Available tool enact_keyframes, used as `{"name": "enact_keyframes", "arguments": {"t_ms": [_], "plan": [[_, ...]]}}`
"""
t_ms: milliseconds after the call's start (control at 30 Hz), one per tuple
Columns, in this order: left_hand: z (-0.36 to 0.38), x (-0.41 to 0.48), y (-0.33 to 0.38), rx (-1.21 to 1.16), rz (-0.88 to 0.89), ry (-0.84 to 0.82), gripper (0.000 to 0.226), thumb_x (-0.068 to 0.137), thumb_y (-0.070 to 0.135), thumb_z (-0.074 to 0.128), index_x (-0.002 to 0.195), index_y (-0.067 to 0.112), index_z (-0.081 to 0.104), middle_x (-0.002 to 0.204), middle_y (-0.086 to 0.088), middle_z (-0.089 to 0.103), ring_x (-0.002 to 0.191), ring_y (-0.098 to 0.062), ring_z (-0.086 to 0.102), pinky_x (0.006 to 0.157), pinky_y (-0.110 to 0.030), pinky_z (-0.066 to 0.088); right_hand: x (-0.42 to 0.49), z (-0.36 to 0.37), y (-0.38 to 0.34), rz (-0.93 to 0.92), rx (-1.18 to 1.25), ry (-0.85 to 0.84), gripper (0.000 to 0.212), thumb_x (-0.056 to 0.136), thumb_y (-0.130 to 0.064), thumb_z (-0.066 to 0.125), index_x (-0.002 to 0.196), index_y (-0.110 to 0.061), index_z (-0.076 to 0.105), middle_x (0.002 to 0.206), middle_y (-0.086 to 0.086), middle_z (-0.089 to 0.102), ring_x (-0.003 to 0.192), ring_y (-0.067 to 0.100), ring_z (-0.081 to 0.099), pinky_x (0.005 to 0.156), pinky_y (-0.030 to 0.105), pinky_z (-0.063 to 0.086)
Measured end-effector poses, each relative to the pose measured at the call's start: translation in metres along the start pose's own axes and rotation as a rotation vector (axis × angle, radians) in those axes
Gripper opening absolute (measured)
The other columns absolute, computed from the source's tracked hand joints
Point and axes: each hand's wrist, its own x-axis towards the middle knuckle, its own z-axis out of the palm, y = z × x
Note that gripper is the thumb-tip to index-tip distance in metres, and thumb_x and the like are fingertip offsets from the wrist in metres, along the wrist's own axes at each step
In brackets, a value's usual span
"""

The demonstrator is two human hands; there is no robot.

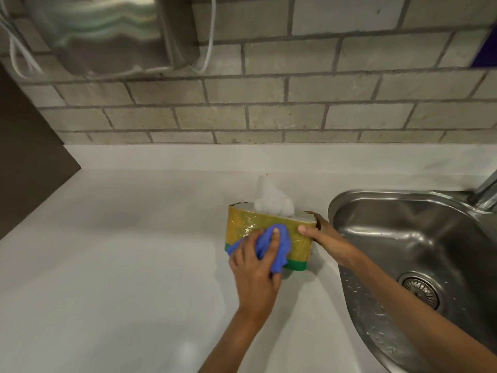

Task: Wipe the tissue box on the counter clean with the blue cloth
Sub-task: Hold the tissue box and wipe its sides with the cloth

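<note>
- The tissue box stood upright on the white counter, just left of the sink, its shiny gold front facing the camera with a green band along the bottom edge.
- A white tissue puffed up out of the opening on top, with the edges of more tissue showing flat at either end of the opening.
- The left hand pressed the blue cloth against the gold front; its fingers were bent over the bunched cloth, one fingertip lying on top of the fabric (the cloth hid the middle of the box front and part of the green band).
- The right hand grasped the right end of the box, thumb on the front corner and fingers wrapped around the side.
- The stainless steel sink lay to the right, its basin wet with droplets and holding nothing but the round drain strainer at the bottom.
- The base of a metal faucet rose at the far right edge.
- A grey brick-pattern tile wall ran behind the counter, with a steel wall-mounted fixture and white cables at upper left.
- No writing could be read on the box.
</note>
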Motion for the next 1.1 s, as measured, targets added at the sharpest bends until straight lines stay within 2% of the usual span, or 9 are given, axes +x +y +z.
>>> {"name": "enact_keyframes", "arguments": {"t_ms": [133, 233, 333, 400, 567, 667, 767, 967, 1100], "plan": [[-0.005, 0.007, -0.010, -0.051, -0.245, 0.083, 0.054, 0.073, 0.021, 0.045, 0.127, 0.027, 0.045, 0.126, -0.003, 0.037, 0.109, -0.024, 0.038, 0.084, -0.046, 0.046, -0.001, 0.000, -0.001, 0.012, -0.006, -0.023, 0.050, 0.047, -0.047, 0.067, 0.091, -0.030, 0.051, 0.097, -0.012, 0.059, 0.088, 0.000, 0.058, 0.068, 0.009, 0.051], [0.004, 0.009, 0.013, -0.015, -0.110, 0.016, 0.055, 0.074, 0.026, 0.049, 0.128, 0.026, 0.045, 0.125, -0.005, 0.039, 0.108, -0.025, 0.039, 0.081, -0.044, 0.046, -0.003, 0.003, -0.004, -0.005, 0.017, -0.031, 0.040, 0.054, -0.040, 0.073, 0.087, -0.027, 0.054, 0.090, -0.013, 0.064, 0.076, -0.007, 0.065, 0.065, 0.008, 0.051], [0.010, 0.001, 0.021, 0.050, 0.019, -0.016, 0.053, 0.075, 0.031, 0.050, 0.127, 0.024, 0.046, 0.123, -0.006, 0.042, 0.105, -0.025, 0.042, 0.076, -0.044, 0.050, -0.005, 0.002, -0.005, -0.007, 0.015, -0.043, 0.077, 0.027, -0.072, 0.075, 0.087, -0.026, 0.057, 0.077, -0.020, 0.071, 0.075, -0.013, 0.066, 0.065, 0.007, 0.051], [0.011, 0.000, 0.017, 0.060, 0.026, -0.005, 0.052, 0.075, 0.030, 0.050, 0.127, 0.024, 0.046, 0.123, -0.006, 0.042, 0.105, -0.025, 0.042, 0.075, -0.044, 0.051, -0.006, 0.001, -0.005, 0.005, 0.015, -0.055, 0.082, 0.024, -0.079, 0.070, 0.087, -0.026, 0.058, 0.079, -0.018, 0.070, 0.075, -0.011, 0.067, 0.067, 0.009, 0.053], [0.012, 0.007, 0.024, 0.081, 0.029, -0.004, 0.053, 0.074, 0.028, 0.050, 0.127, 0.025, 0.047, 0.122, -0.006, 0.042, 0.104, -0.026, 0.042, 0.076, -0.044, 0.050, 0.002, -0.002, 0.000, 0.043, -0.046, -0.028, 0.042, 0.056, -0.059, 0.061, 0.082, -0.027, 0.062, 0.093, 0.008, 0.068, 0.092, 0.019, 0.065, 0.093, 0.035, 0.050], [0.012, 0.007, 0.024, 0.134, 0.152, -0.021, 0.051, 0.076, 0.031, 0.051, 0.126, 0.026, 0.046, 0.122, -0.005, 0.042, 0.103, -0.024, 0.043, 0.076, -0.041, 0.051, 0.008, -0.007, 0.004, 0.053, -0.032, -0.006, 0.029, 0.066, -0.050, 0.063, 0.078, -0.024, 0.062, 0.072, -0.009, 0.067, 0.080, 0.014, 0.061, 0.081, 0.027, 0.049], [0.009, -0.004, 0.007, 0.147, 0.269, -0.050, 0.051, 0.076, 0.033, 0.054, 0.126, 0.027, 0.047, 0.121, -0.003, 0.044, 0.105, -0.023, 0.045, 0.076, -0.040, 0.050, 0.010, -0.010, 0.007, 0.039, -0.036, 0.001, 0.037, 0.062, -0.053, 0.063, 0.085, -0.024, 0.065, 0.076, -0.012, 0.071, 0.080, 0.007, 0.066, 0.080, 0.023, 0.052], [0.003, 0.013, 0.002, 0.027, -0.107, 0.035, 0.054, 0.073, 0.027, 0.049, 0.127, 0.026, 0.047, 0.123, -0.004, 0.040, 0.106, -0.025, 0.040, 0.077, -0.044, 0.046, 0.012, -0.006, 0.008, 0.046, -0.035, 0.012, 0.026, 0.067, -0.047, 0.062, 0.080, -0.024, 0.062, 0.077, -0.008, 0.063, 0.078, 0.008, 0.060, 0.082, 0.026, 0.047], [0.013, 0.003, 0.026, 0.132, 0.151, -0.007, 0.049, 0.078, 0.032, 0.051, 0.127, 0.024, 0.047, 0.122, -0.006, 0.043, 0.105, -0.025, 0.044, 0.078, -0.042, 0.050, 0.011, -0.010, 0.007, 0.026, -0.030, -0.004, 0.027, 0.066, -0.049, 0.062, 0.072, -0.023, 0.061, 0.064, -0.014, 0.065, 0.071, 0.007, 0.060, 0.072, 0.018, 0.048]]}}
